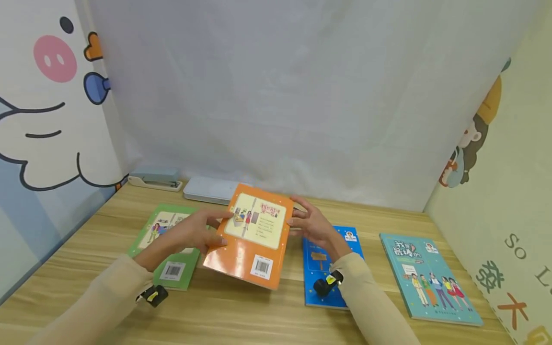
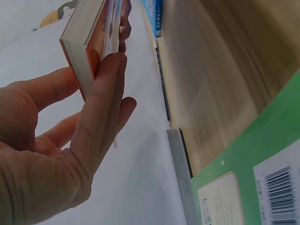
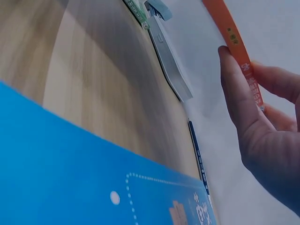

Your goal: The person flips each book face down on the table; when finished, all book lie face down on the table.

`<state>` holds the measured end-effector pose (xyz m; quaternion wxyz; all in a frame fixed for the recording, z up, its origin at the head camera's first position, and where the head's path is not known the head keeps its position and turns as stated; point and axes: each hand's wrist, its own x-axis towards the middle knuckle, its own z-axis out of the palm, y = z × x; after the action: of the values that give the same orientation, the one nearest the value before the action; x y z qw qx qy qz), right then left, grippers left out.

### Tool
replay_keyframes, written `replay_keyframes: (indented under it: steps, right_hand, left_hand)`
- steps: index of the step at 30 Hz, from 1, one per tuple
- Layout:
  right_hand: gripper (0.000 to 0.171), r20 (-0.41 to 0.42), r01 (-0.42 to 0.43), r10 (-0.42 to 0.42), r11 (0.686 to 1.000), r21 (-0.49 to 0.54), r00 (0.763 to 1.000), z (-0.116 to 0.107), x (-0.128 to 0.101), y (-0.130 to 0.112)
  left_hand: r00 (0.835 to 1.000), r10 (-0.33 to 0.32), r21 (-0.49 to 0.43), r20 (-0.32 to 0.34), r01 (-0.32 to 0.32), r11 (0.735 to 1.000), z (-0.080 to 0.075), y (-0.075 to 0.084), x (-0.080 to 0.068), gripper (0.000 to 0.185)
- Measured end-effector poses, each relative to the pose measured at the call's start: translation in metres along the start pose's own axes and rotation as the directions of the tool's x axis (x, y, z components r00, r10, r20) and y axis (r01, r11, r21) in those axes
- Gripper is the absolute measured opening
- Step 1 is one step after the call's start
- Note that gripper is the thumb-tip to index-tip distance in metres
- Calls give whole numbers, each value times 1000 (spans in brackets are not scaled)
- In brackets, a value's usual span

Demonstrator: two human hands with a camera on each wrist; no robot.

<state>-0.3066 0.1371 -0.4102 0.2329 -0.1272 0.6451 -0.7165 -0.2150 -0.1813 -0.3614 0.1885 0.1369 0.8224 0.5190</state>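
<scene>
An orange book (image 1: 241, 258) is held tilted above the table between both hands, its back cover with a barcode facing up in the head view. My left hand (image 1: 196, 232) grips its left edge, thumb on the cover and fingers beneath; the left wrist view shows the page block (image 2: 77, 56) between them. My right hand (image 1: 316, 225) pinches the opposite edge, and the right wrist view shows the orange spine (image 3: 236, 47) there. Under my left forearm lies a green book (image 1: 172, 256), back cover up. A blue book (image 1: 312, 273) lies partly hidden below my right wrist.
At the right lies a teal book (image 1: 431, 282), front cover up. A light blue stapler (image 1: 157, 177) and a flat white case (image 1: 209, 189) stand along the back by the white curtain (image 1: 276, 96). A dark pencil (image 3: 197, 150) lies along the back edge.
</scene>
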Motion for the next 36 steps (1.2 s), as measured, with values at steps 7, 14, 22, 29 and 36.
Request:
replay_keyframes:
  steps: [7,14,22,29,36]
  right_hand:
    - [81,62,-55,61,993,-102,996,-6,1,4]
    - [81,36,-103,116,963,-248,993,-3,5,10]
    - [80,-10,-148,152,947,-285,988,1,10,16]
    - [77,-8,-167,174,935,-314,985,4,12,18]
    - [75,-44,-200,197,913,-356,979,8,15,16]
  left_hand:
    - [996,-89,6,-27,89,996,20,-16,2,78]
    - [988,-132,52,-85,137,989,37,-30,3,78]
    - [985,-155,65,-73,159,985,43,-35,4,75]
    - [981,-180,79,-73,185,979,43,-40,7,73]
    - [979,-192,119,-74,200,973,41,-39,8,70]
